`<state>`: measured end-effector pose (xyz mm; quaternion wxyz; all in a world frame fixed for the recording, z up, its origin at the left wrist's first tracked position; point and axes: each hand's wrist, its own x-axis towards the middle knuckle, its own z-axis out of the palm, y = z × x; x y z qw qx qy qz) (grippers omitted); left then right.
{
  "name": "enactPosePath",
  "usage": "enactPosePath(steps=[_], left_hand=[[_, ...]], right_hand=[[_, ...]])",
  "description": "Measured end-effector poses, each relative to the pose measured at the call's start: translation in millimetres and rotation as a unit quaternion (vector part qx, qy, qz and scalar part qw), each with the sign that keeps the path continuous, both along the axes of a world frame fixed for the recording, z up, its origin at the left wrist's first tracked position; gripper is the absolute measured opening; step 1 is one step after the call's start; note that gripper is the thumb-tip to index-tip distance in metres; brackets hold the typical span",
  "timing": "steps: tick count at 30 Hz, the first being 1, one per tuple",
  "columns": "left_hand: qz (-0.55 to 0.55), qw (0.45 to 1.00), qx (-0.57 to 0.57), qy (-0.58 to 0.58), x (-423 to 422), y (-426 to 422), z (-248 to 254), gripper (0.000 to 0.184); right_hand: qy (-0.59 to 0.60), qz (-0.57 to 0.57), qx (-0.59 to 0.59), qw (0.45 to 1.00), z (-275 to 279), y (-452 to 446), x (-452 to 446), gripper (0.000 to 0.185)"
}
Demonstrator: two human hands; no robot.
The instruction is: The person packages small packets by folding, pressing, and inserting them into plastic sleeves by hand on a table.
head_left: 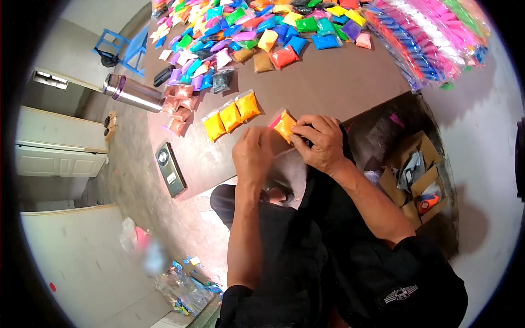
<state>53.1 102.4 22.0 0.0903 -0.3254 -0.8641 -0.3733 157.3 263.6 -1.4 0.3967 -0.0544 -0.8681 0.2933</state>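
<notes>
An orange-yellow packet (284,127) with a pink strip along its left edge lies at the table's near edge. My right hand (321,143) has its thumb and fingers closed on the packet's right side. Just left of the packet is my left hand (252,154), fingers bent together at the pink strip; what they pinch, if anything, is too small to make out. Three similar orange packets (231,116) lie in a slanted row beyond my left hand.
Many colourful packets (235,33) cover the far side of the brown table (350,76). A steel flask (134,93), brown packets (179,104) and a phone (170,170) are at left. Long bagged bundles (421,38) lie far right. Below right stands an open cardboard box (410,210).
</notes>
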Motion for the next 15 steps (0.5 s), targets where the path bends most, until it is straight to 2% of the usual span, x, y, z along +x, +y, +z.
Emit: enactPosePath(steps=[5, 9, 15], left_hand=[[0.022, 1.0, 0.018, -0.003, 3, -4, 5, 0.008], [-0.005, 0.999, 0.042, -0.006, 10, -3, -2, 0.008], [0.033, 0.999, 0.001, 0.002, -1, -9, -6, 0.008]], right_hand=[[-0.002, -0.001, 0.001, 1.0, -1, 2, 1, 0.018], [0.0, 0.004, 0.001, 1.0, 0, 1, 1, 0.019], [-0.004, 0.006, 0.006, 1.0, -1, 2, 0, 0.019]])
